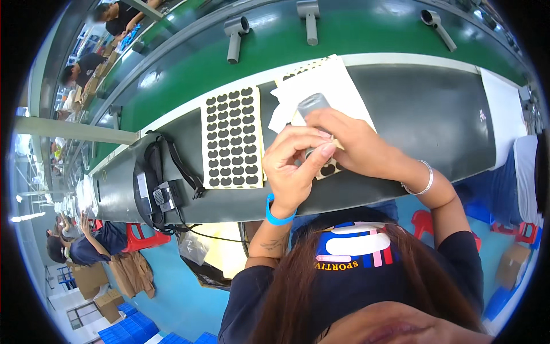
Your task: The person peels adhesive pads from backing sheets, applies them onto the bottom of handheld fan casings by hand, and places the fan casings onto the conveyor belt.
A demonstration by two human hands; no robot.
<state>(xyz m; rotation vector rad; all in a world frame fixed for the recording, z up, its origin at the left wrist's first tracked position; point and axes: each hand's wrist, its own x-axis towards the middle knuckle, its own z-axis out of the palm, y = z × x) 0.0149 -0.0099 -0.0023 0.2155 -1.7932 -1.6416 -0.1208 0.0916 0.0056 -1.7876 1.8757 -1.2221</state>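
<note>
Both my hands are closed around a grey hair dryer housing (313, 104), held over the table. Its far end points away from me, and its nearer part is mostly covered by my fingers. My right hand (361, 143) wraps it from the right. On the left, my left hand (292, 163) curls round the near part, thumb and fingertips meeting close to my right fingers. A small pale bit shows between the hands; I cannot tell what it is. Beneath them lie white backing sheets (349, 86) and a partly hidden sheet of black stickers (327, 170).
A sheet of black oval stickers (232, 137) lies left of my hands. Further left are a black strap with a small device (163, 195) and a cable. Beyond the dark table (424, 109), several grey housings (310, 23) stand on a green conveyor (269, 43). Other people sit leftward.
</note>
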